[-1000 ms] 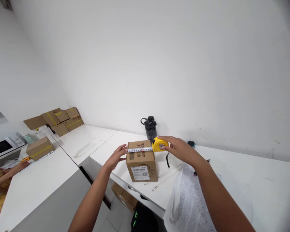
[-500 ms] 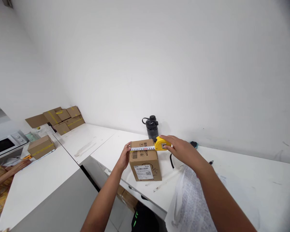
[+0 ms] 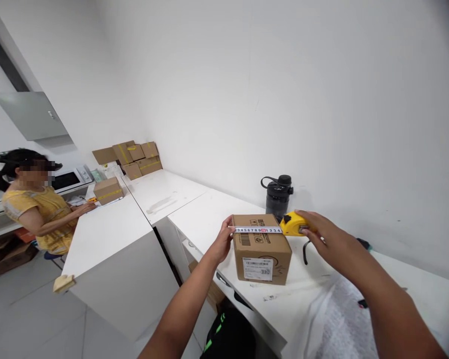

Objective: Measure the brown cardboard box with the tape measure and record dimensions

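Head view: seemingly steadying the blade [image 3: 252,230] across the box [image 3: 262,248] near the counter's [image 3: 194,212] front edge, left hand [image 3: 220,243] newly closed on its end, gripping the tape measure [image 3: 293,224] in curled right hand [image 3: 327,238].

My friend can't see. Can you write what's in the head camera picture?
A right hand holds a yellow tape measure, its blade stretched across the top of a labelled cardboard box, with the left hand at the box's left edge. A black water bottle stands behind the box on a white table. Far left is a person in yellow.
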`<state>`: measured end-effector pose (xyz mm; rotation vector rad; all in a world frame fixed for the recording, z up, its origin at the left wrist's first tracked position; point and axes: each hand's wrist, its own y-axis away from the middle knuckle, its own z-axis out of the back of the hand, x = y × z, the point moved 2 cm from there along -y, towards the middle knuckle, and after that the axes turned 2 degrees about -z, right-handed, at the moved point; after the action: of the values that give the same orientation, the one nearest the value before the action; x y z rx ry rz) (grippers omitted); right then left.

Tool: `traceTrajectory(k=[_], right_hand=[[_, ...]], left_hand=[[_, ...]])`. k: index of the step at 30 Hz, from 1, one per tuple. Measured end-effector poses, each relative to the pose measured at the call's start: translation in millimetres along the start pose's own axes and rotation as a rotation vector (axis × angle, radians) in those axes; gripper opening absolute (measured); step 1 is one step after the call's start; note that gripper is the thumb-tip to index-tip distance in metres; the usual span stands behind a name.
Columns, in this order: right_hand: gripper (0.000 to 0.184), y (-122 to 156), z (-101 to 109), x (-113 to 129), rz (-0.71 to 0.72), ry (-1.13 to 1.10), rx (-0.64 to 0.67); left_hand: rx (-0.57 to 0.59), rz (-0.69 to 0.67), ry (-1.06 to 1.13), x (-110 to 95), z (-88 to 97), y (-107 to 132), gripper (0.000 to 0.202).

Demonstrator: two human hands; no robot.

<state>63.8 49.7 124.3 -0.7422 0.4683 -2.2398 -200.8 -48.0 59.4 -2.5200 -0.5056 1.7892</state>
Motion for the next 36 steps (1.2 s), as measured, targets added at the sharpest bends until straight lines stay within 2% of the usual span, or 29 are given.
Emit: traceTrajectory(k=[6, 16, 29, 36], right_hand=[[0.043, -1.6, -0.8, -0.9, -0.027, -0.017, 0.002], [0.044, -2.5, -2.8, -1.7, -0.03, -0.064, -0.015], [0.041, -4.5, 9.7, 10.2, -0.037, -0.114, 0.051], [0.045, -4.9, 6.9, 3.4, -0.059, -0.165, 0.072]], left_hand=[[0.045, 0.013, 0.045, -3.5, -2.3, 2.3, 0.057], [-0.02, -0.021, 0.046, 2.8, 2.8, -3.7, 0.054], [-0.067, -0.035, 0.118, -2.4, -7.9, -4.9, 0.054], [-0.082, -0.046, 0.104, -4.8, -9.1, -7.0, 0.052]])
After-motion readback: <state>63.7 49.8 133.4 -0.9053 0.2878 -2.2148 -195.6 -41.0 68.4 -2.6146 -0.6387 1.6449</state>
